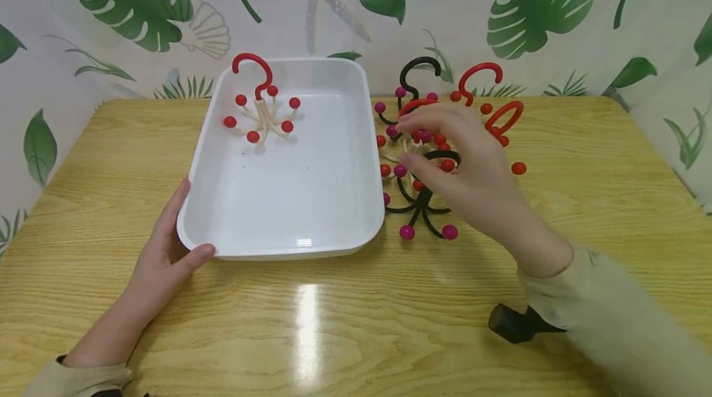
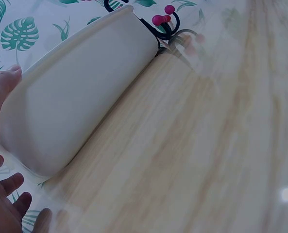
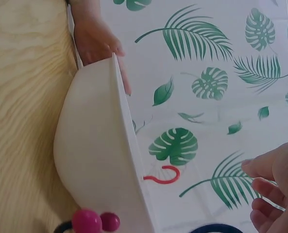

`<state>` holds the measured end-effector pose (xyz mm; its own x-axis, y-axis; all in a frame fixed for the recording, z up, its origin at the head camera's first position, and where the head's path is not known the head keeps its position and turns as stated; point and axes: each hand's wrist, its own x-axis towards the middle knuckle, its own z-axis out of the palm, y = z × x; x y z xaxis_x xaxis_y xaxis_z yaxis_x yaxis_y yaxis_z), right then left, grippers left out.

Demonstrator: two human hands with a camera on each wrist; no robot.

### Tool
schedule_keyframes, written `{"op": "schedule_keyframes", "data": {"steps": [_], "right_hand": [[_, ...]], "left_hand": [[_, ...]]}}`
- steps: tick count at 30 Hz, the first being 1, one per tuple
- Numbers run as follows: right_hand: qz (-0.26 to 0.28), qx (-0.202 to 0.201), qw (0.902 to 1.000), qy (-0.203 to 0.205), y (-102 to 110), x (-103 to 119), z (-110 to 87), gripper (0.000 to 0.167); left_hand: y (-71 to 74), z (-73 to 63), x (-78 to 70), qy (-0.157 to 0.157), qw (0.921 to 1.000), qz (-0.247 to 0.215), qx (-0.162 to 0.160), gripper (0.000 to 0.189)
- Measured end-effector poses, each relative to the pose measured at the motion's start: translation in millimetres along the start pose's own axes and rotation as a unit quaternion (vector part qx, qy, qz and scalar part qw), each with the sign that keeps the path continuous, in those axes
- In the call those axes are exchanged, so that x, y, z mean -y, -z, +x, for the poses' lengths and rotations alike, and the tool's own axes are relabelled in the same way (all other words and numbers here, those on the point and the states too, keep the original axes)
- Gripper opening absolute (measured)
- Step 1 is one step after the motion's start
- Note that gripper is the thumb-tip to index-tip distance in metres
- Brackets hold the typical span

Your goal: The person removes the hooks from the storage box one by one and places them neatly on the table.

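A white tray stands on the table, and my left hand holds its near left corner, thumb at the front rim and fingers along the outer left wall. Inside the tray, toward the back left, sits a hook hanger with a red hook, cream arms and red ball tips. My right hand hovers over a group of similar hangers right of the tray, thumb and forefinger apart with nothing between them. In front of it is a black hanger with magenta balls. The right hand partly hides the hangers behind it.
Another black hook and a red hook rise at the back of the group, by a leaf-patterned backdrop. The wooden table reflects light in front of the tray. A black device shows at the right sleeve.
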<state>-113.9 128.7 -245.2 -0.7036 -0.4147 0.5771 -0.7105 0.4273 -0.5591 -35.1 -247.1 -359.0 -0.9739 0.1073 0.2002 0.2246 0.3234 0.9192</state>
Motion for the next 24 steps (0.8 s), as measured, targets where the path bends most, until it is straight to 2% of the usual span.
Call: {"op": "schedule_keyframes", "data": {"steps": [8, 12, 17, 24], "right_hand": [[0.045, 0.019, 0.9984, 0.030, -34.7, 6.0, 15.3, 0.032], [0.068, 0.019, 0.9971, 0.028, -51.4, 10.8, 25.6, 0.030], [0.087, 0.034, 0.9957, 0.007, -68.1, 15.5, 42.1, 0.030], [0.118, 0.049, 0.9908, -0.046, -87.4, 19.7, 69.5, 0.028]], "left_hand": [[-0.4, -0.4, -0.4, 0.001, 1.0000, 0.005, -0.002, 0.091], [-0.7, -0.9, -0.6, 0.001, 1.0000, 0.004, -0.004, 0.091], [-0.7, -0.7, -0.4, 0.005, 1.0000, 0.008, -0.003, 0.091], [-1.0, -1.0, 0.1, 0.004, 0.9999, 0.011, -0.001, 0.092]]}}
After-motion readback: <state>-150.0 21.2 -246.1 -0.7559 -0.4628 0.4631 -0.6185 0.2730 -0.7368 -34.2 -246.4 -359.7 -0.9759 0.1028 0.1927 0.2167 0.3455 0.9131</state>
